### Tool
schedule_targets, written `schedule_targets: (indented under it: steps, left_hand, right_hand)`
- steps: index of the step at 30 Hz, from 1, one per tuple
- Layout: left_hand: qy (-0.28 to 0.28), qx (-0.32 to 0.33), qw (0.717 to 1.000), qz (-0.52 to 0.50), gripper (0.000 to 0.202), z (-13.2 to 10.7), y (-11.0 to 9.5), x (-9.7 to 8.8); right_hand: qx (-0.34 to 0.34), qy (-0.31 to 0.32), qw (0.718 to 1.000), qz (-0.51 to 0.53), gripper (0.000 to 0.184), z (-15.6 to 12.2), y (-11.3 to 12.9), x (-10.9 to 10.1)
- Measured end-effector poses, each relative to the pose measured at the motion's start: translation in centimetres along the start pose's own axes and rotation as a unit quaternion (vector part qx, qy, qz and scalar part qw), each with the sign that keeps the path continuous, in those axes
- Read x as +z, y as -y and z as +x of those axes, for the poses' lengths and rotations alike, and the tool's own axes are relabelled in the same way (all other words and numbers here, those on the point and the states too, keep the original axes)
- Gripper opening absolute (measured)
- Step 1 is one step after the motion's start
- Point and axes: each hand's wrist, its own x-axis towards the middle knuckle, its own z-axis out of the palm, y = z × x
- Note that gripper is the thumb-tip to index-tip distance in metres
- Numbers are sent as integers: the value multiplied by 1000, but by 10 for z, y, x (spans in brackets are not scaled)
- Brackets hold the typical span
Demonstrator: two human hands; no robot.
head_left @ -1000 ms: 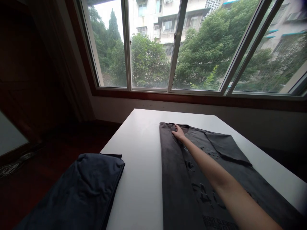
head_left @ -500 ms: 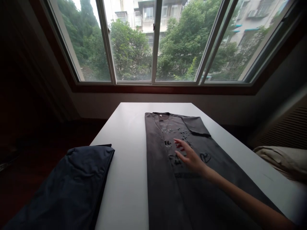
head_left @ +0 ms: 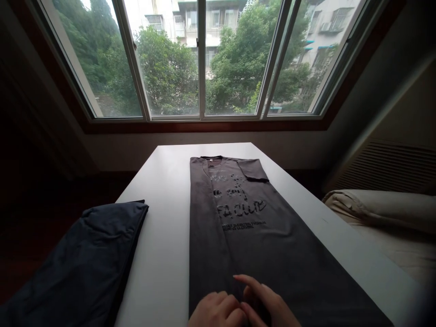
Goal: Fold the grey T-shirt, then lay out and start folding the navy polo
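Observation:
A dark grey T-shirt (head_left: 293, 254) with black lettering lies flat, its collar toward the window. Its left side is folded inward as a long strip, and the right sleeve shows near the top. Low in the view, my left hand (head_left: 218, 311) is over the strip with its fingers curled; whatever they may hold is hidden. Close beside it, my right hand (head_left: 267, 303) is over the shirt, index finger stretched out and thumb near the left hand's fingers. Both hands are cut off by the bottom edge.
The shirt rests on a white table (head_left: 161, 218). Dark blue folded cloth (head_left: 91, 254) lies over the table's left side. At the right are a rolled beige cover (head_left: 381, 206) and a slatted panel (head_left: 388, 165). A window (head_left: 200, 68) stands beyond.
My right hand has drawn back from the shirt's lettering to the bottom of the view. My left hand has come into view beside it. The camera has turned slightly right.

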Motion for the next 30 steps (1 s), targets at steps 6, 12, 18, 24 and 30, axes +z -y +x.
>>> schedule_targets:
  steps: [6,12,18,24,30]
  left_hand:
    - [113,-25,993,-6,24,-14,7,-52]
    - [243,-131,960,-37,33,-24,4,-91]
    - [305,-173,935,-50,33,-14,11,-110]
    - [342,-117,932,-25,36,-10,14,-107]
    - [352,-82,931,40,26,-12,11,-98]
  right_hand:
    - [-48,-49,996,-63,38,-12,5,11]
    - [-8,-32,997,-66,26,-13,31,4]
    - [-1,-84,996,0,26,-14,29,9]
    - [15,-136,987,79,22,-16,31,10]
    - [-9,-208,975,79,29,-20,29,18]
